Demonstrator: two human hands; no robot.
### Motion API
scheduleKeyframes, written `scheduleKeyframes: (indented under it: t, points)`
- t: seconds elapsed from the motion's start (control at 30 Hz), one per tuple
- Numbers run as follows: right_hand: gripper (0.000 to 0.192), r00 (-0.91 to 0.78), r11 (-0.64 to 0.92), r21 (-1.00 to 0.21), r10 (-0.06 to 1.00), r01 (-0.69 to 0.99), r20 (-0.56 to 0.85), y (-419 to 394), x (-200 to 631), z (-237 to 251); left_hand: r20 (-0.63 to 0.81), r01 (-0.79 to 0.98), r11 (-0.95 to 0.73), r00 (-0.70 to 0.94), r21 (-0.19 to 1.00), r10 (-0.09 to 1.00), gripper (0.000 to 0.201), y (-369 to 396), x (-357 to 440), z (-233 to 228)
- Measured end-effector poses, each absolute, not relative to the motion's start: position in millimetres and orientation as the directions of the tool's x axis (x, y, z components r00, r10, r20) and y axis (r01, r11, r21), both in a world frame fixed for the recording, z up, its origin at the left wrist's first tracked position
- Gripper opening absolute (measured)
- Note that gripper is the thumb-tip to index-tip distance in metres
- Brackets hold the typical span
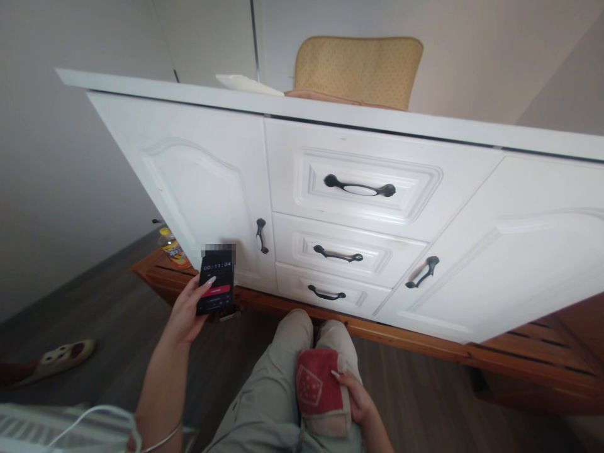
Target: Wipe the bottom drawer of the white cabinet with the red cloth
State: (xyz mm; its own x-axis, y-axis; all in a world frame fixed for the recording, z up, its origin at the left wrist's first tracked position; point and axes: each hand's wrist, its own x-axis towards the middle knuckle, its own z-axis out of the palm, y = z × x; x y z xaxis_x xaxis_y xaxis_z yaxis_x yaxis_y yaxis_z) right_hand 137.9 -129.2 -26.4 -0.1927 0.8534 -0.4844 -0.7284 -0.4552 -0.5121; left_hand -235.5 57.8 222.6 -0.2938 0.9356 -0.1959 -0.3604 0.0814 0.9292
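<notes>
A white cabinet (358, 189) with dark handles stands on a low wooden platform (425, 343) over a grey wood floor, and a yellow cushion (358, 69) lies on top of it. The person sits in front of it with the knees up. The left hand (189, 308) is raised and grasps a black phone (216, 280), thumb on the screen; its long axis stands nearly upright, and the screen shows a timer and a red bar. The right hand (356, 396) rests low on the lap and grips a red cloth (318, 387) with a pale square pattern, lying against the thigh. The phone is up and to the left of the cloth, well apart. A slipper (61, 358) lies on the floor at the left.
</notes>
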Motion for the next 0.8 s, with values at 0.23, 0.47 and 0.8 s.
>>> scheduleKeyframes:
  t: [0.23, 0.47, 0.8]
  points:
    - [0.044, -0.19, -0.462, -0.506, 0.845, -0.728, -0.499, -129.6, 139.2, -30.6, -0.17, -0.361, 0.067, -0.263, 0.93, 0.95, 0.041, 56.6, -235.2, 221.2]
    - [0.045, -0.187, -0.467, -0.514, 0.843, -0.719, -0.504, -129.4, 139.4, -31.4, -0.126, -0.356, 0.044, -0.211, 0.933, 0.969, 0.06, 55.1, -236.3, 219.8]
    - [0.049, -0.194, -0.469, -0.52, 0.846, -0.714, -0.496, -128.9, 137.6, -25.1, -0.099, -0.353, 0.016, -0.216, 0.935, 0.971, 0.059, 54.6, -238.9, 217.2]
